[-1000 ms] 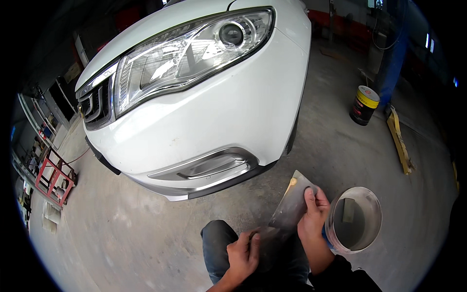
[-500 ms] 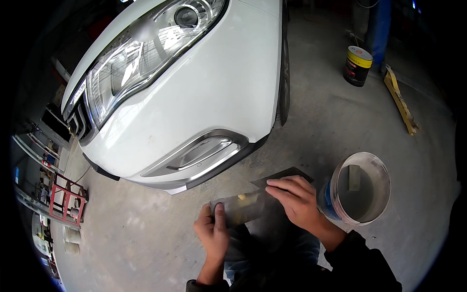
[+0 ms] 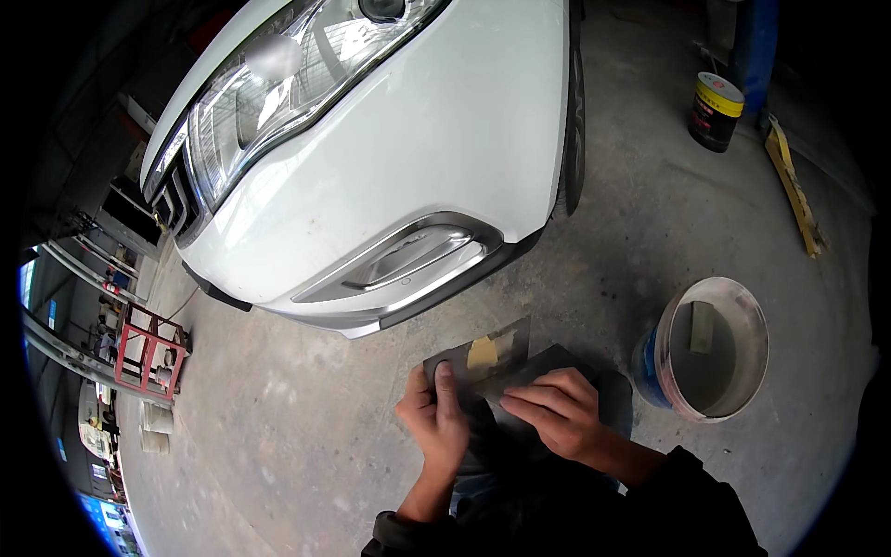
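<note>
My left hand (image 3: 436, 422) grips a thin, dark rectangular putty spreader (image 3: 457, 362), thumb on top. A flat patch of yellowish putty (image 3: 484, 353) lies on its face. My right hand (image 3: 561, 418) pinches a second dark flat spreader (image 3: 554, 356), fingers lying across it; part of this blade is hidden under the hand. Both blades are over my knees, close together; whether they touch I cannot tell. Ahead stands the front corner of a white car, its bumper (image 3: 408, 176) nearest my hands.
Right of my knees is a bucket (image 3: 657, 371) of cloudy water, a greenish block (image 3: 702, 328) inside. Farther back are a black and yellow pail (image 3: 716, 113), a yellow bar (image 3: 794, 190) and a blue post (image 3: 754, 51). A red metal frame (image 3: 148, 348) stands at left.
The putty has become a wider, flatter patch on the left spreader. That spreader has tilted up at its right end, and the right hand's blade has drawn down toward me. The view has shifted slightly.
</note>
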The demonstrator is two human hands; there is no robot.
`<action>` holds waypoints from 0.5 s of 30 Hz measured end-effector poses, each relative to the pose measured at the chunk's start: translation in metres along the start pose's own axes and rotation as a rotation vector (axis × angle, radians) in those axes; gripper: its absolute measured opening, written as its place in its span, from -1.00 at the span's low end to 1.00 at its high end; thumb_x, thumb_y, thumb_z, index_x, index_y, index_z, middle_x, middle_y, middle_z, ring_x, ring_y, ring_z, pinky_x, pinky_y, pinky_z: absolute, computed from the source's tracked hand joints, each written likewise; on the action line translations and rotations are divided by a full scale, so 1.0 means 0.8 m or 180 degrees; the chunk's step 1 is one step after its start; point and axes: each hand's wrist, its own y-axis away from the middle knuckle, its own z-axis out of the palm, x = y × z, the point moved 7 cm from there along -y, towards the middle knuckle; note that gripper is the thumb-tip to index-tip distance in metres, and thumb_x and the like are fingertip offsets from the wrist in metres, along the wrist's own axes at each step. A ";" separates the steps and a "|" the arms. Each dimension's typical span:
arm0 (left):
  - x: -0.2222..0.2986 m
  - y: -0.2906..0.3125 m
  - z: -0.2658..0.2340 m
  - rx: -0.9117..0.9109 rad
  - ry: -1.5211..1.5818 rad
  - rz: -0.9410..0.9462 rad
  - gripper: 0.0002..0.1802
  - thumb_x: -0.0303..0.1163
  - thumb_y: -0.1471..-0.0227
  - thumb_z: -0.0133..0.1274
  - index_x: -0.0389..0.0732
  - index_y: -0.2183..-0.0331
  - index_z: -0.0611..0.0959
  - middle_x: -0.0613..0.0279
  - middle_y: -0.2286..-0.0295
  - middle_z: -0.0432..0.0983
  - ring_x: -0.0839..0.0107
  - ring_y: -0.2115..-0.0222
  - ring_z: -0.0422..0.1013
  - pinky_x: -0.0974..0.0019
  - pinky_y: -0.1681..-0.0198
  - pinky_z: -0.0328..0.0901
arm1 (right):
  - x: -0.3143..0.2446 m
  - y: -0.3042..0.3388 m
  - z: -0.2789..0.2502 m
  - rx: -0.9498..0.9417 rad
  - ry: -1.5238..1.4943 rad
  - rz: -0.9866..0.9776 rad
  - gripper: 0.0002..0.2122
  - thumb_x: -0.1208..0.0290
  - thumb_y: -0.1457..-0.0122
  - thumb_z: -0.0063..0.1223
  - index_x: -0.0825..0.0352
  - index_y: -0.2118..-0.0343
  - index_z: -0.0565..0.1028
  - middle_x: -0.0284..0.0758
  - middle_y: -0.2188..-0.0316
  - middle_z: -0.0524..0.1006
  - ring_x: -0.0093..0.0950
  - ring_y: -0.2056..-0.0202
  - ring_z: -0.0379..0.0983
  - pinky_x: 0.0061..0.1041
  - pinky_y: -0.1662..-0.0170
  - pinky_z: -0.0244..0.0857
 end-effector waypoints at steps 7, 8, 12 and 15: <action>0.014 0.001 0.008 -0.0047 0.0042 0.0186 -0.82 -0.45 -0.21 -0.02 -0.36 0.39 0.57 0.38 0.58 0.43 0.67 0.55 0.22 0.54 0.49 0.17 | 0.003 -0.008 -0.012 -0.0031 -0.0175 0.0117 -0.75 0.56 0.03 0.15 0.29 0.23 0.63 -0.42 0.30 0.60 -0.48 0.30 0.43 -0.53 0.30 0.35; 0.013 0.000 0.009 -0.0097 0.0031 0.0244 -0.82 -0.45 -0.21 -0.02 -0.37 0.37 0.57 0.36 0.56 0.44 0.66 0.54 0.24 0.54 0.47 0.19 | 0.016 -0.016 -0.026 0.0172 -0.0251 0.0283 -0.76 0.59 0.02 0.16 0.31 0.24 0.63 -0.38 0.30 0.60 -0.46 0.31 0.44 -0.52 0.30 0.36; 0.010 -0.001 0.016 -0.0538 0.0030 0.0302 -0.80 -0.41 -0.21 -0.01 -0.38 0.34 0.58 0.30 0.48 0.49 0.60 0.45 0.31 0.51 0.35 0.24 | 0.075 -0.048 -0.057 0.0392 -0.1411 0.1292 -0.79 0.62 -0.08 0.14 0.36 0.20 0.61 -0.27 0.30 0.62 -0.50 0.33 0.51 -0.56 0.29 0.39; 0.016 -0.001 0.027 -0.0843 0.0159 0.0275 -0.78 -0.38 -0.20 0.01 -0.38 0.33 0.58 0.27 0.47 0.51 0.56 0.43 0.34 0.47 0.31 0.26 | 0.099 -0.047 -0.032 -0.0181 -0.2986 0.1999 -0.79 0.51 -0.15 0.15 0.32 0.13 0.60 -0.32 0.35 0.63 -0.67 0.39 0.50 -0.64 0.31 0.36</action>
